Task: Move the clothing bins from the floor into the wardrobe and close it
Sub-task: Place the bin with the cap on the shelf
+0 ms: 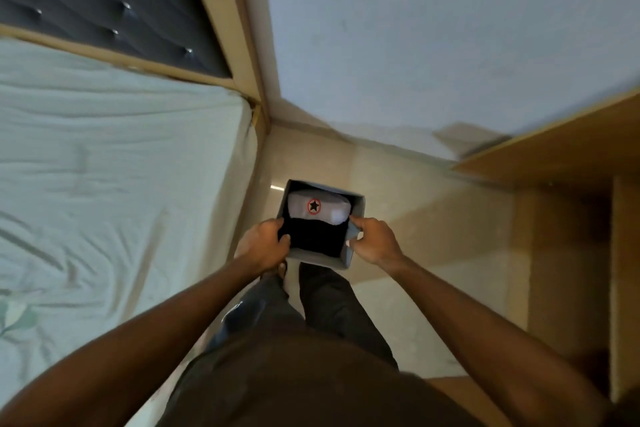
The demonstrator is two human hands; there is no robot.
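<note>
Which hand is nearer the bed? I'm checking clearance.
Left. The left hand holds the bin's side toward the bed; the right hand holds the far side.

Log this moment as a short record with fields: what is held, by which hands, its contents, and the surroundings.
held item: grey fabric bin, open-topped
left hand: grips the bin's left rim
right hand: grips the bin's right rim
contents: white folded garment with star badge at the far end, dark clothing nearer
left of person: bed with pale sheet
right of person: wooden wardrobe panel
floor: glossy beige tile
</note>
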